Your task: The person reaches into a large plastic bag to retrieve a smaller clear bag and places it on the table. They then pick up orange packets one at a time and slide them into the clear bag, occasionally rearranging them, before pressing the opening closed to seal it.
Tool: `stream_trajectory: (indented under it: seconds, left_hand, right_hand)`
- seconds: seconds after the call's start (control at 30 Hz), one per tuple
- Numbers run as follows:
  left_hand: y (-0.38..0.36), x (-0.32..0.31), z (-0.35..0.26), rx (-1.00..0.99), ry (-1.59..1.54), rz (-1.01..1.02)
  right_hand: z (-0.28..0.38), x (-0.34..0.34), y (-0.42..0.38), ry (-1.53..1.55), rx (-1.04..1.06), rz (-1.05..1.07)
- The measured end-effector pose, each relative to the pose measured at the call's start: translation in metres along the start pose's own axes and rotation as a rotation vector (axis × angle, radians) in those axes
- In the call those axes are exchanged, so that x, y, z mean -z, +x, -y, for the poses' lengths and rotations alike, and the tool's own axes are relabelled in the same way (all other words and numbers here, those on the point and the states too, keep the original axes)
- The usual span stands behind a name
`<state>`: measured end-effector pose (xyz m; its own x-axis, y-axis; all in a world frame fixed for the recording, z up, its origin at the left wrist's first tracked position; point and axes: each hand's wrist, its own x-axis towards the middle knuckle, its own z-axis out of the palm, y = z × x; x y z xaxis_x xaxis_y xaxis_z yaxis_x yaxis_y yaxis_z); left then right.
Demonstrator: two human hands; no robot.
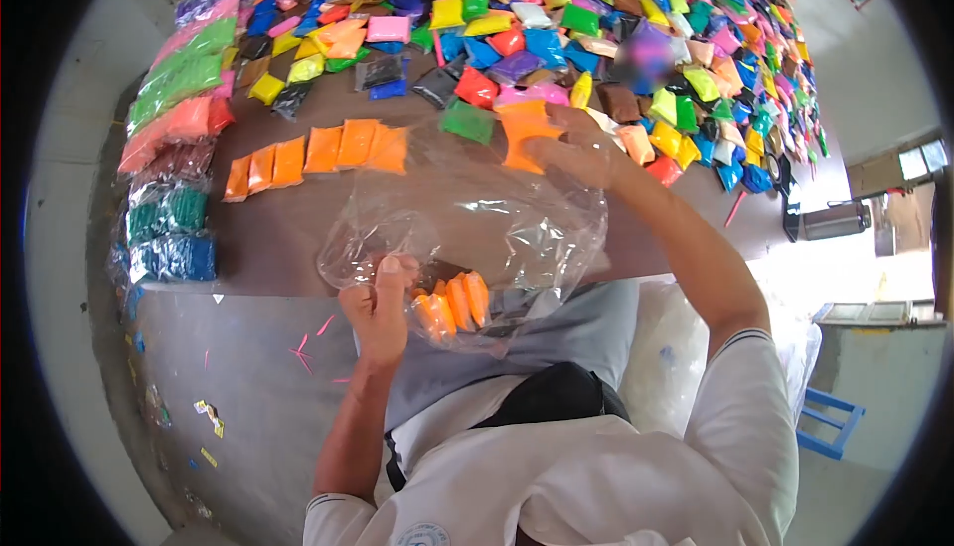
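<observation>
My left hand (383,310) is closed on the edge of a large clear plastic bag (477,213), at the table's front edge. Several orange packets (455,305) sit bunched in the bag's lower end, above my lap. Farther up, my right hand (578,152) has its fingers closed on more orange packets (527,129), and the bag's clear film overlaps this hand. A green packet (467,122) lies just left of them. Along the table to the left runs a row of orange packets (338,148).
A large heap of small coloured packets (556,19) covers the back of the brown table (283,238). Filled clear bags sorted by colour (179,149) line the left edge. A dark cylinder (837,220) lies at the right edge, and a blue stool (830,422) stands below.
</observation>
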<state>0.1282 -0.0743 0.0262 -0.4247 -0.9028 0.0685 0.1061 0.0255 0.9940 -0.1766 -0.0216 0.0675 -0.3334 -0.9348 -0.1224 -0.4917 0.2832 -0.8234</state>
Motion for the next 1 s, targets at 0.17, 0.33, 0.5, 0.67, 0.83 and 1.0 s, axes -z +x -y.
stream_trajectory:
  seconds: [0.17, 0.33, 0.5, 0.67, 0.83, 1.0]
  left_hand:
    - [0.003, -0.004, -0.001, 0.023, -0.005, 0.011]
    - [0.006, -0.003, -0.003, -0.004, 0.034, 0.052]
    - [0.007, -0.003, -0.005, -0.032, 0.068, 0.063]
    - [0.003, -0.003, -0.003, -0.039, 0.076, 0.035]
    - [0.003, -0.004, -0.007, -0.026, 0.138, 0.040]
    - [0.004, -0.006, -0.005, -0.018, 0.110, 0.049]
  right_hand:
    - [-0.061, 0.002, -0.040, -0.057, 0.026, -0.120]
    - [-0.046, 0.000, -0.061, -0.079, 0.083, -0.217]
    - [-0.038, 0.000, -0.059, -0.145, 0.172, -0.240]
    - [-0.043, -0.003, -0.050, -0.163, 0.343, -0.284]
    - [-0.044, 0.000, -0.058, -0.127, 0.023, -0.389]
    - [0.017, 0.014, -0.107, 0.378, 0.006, -0.809]
